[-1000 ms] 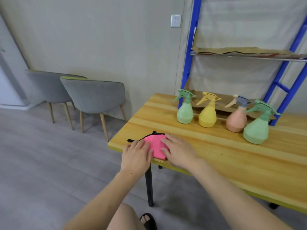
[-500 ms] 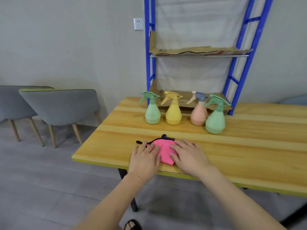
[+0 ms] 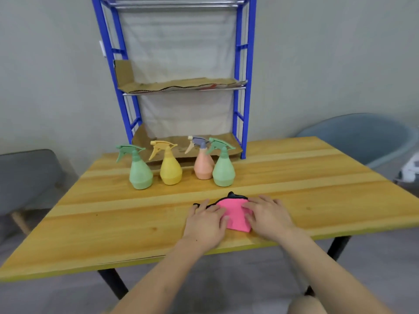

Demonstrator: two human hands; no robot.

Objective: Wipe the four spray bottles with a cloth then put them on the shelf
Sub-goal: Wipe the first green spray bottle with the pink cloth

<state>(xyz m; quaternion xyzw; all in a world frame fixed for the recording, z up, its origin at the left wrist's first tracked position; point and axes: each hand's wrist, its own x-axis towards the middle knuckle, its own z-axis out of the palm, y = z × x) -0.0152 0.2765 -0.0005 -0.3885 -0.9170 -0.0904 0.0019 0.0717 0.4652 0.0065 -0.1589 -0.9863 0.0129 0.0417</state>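
With left hand (image 3: 205,225) and right hand (image 3: 269,218) laid flat, fingers uncurled, on the cloth (image 3: 234,215) near the surface (image 3: 113,223) edge, it's probably best bunched up before the bottles (image 3: 170,171) farther back get wiped.

Bare left hand (image 3: 205,223) and bare right hand (image 3: 269,219); fingers (image 3: 213,210) slim, nails too small to judge; left forearm (image 3: 163,279) uncovered from wrist down to the frame edge at 7 o'clock; right forearm (image 3: 328,273) uncovered likewise, down toward 5 o'clock; both slender, widening toward the bottom edge; rounded bare knee (image 3: 303,304) low at 5 o'clock, cut by the frame.
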